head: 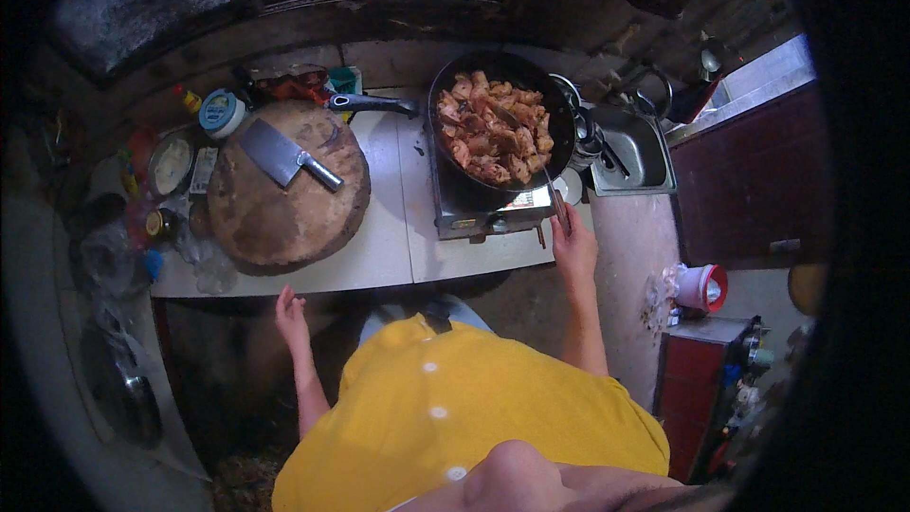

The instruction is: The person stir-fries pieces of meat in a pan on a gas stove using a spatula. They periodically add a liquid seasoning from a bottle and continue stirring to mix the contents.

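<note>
My right hand (576, 245) grips the brown handle of a metal cooking spatula (560, 208). Its blade reaches in among browned chunks of meat (490, 135), which partly cover it. They fill a black wok (566, 139) on a gas stove (462, 219), with the wok's black handle (377, 104) pointing left. My left hand (290, 316) hangs empty by the counter's front edge, fingers loosely apart. Nearest to it is a round wooden chopping block (284, 227), on which a cleaver (274, 153) lies flat.
Left of the block stand a blue-lidded tub (222, 112), a bowl with pale contents (170, 166), a small jar (160, 223) and plastic bags (213, 270). A steel sink (640, 156) lies right of the stove. A white bucket with a red rim (700, 287) is farther right.
</note>
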`<state>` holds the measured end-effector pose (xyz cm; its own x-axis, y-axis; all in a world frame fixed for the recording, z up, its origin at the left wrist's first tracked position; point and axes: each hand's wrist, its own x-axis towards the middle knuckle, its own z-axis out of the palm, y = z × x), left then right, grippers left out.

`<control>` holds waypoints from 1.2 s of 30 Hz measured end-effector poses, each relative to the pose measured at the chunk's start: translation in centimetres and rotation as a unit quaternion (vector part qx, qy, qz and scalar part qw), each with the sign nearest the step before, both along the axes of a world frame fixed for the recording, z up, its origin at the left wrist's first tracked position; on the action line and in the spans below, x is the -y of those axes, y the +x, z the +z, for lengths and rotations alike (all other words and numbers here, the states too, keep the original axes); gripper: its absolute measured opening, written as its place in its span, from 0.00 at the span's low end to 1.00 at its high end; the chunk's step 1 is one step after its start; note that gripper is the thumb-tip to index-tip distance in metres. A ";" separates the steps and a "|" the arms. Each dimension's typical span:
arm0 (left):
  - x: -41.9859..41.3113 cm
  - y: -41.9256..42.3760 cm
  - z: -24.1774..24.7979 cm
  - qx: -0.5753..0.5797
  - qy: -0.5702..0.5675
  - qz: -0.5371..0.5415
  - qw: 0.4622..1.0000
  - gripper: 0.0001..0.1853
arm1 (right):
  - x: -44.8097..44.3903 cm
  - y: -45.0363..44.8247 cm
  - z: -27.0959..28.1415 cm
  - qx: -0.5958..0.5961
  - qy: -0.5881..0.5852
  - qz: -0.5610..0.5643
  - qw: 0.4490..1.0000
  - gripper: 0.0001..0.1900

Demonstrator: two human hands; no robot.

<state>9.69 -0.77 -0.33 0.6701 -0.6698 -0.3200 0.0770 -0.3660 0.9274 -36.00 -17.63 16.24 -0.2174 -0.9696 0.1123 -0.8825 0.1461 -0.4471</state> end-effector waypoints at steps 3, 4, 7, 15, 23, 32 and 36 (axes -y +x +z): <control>-0.4 0.2 -0.6 -0.009 -0.006 0.000 1.000 0.20 | -0.6 0.3 1.3 0.090 0.008 0.043 0.995 0.18; -0.5 0.3 -0.9 -0.014 -0.011 -0.001 1.000 0.20 | -0.7 0.4 1.5 0.146 0.026 0.054 0.987 0.18; -0.8 0.5 -1.9 -0.013 -0.002 -0.004 1.000 0.21 | -0.5 1.0 1.6 0.193 0.085 0.089 0.973 0.18; -0.8 0.3 -2.7 -0.015 -0.015 0.002 1.000 0.20 | 5.7 3.5 -1.5 0.040 0.075 0.096 0.992 0.18; -0.3 0.6 -1.1 -0.033 -0.018 0.023 0.999 0.20 | 10.2 -1.4 3.3 -0.009 0.086 0.108 0.990 0.18; -0.3 0.5 -3.0 -0.011 0.011 0.005 1.000 0.20 | 14.1 -8.1 13.3 -0.270 0.116 0.093 0.951 0.15; 1.2 -0.2 -4.5 -0.060 0.009 -0.010 0.998 0.20 | 19.1 -9.5 12.1 -0.250 0.176 0.149 0.941 0.15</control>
<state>9.50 -1.93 -4.80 0.6137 -0.6757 -0.4084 0.1791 -0.3847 0.9055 -45.48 -36.69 28.39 0.0644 -0.9756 -0.2101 -0.9948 -0.0794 0.0634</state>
